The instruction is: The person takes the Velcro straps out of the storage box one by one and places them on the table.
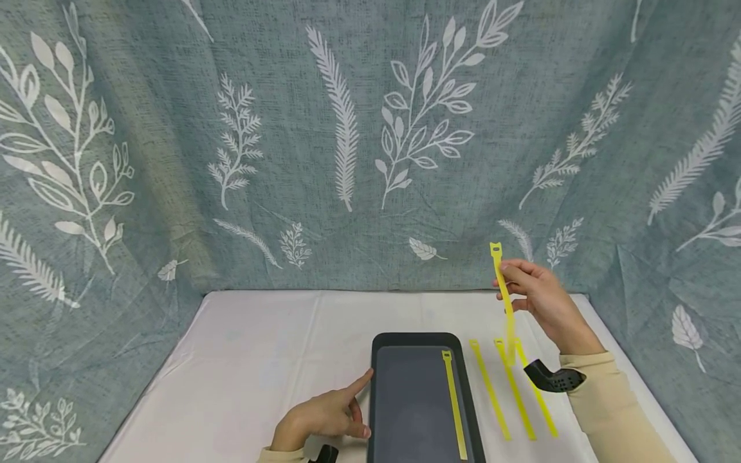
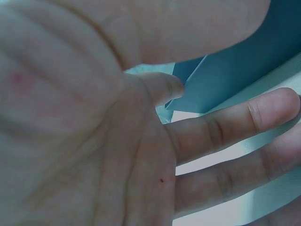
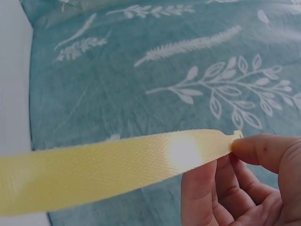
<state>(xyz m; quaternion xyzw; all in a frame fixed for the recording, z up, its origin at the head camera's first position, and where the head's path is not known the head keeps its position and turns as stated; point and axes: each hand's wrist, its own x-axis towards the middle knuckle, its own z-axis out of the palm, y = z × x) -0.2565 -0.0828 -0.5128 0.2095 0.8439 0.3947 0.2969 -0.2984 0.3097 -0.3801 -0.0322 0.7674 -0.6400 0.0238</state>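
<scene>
Hardly distinct, the lower tip of the right hand's (image 1: pixel 545 299) yellow strap (image 1: pixel 509 315)

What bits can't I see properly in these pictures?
- Tray: near end cut off by the head view's bottom edge.
- Held yellow strip: lower end hard to tell from the strips lying behind it in the head view; cut off by the right wrist view's left edge.
- Left sleeve: mostly cut off by the head view's bottom edge.
</scene>
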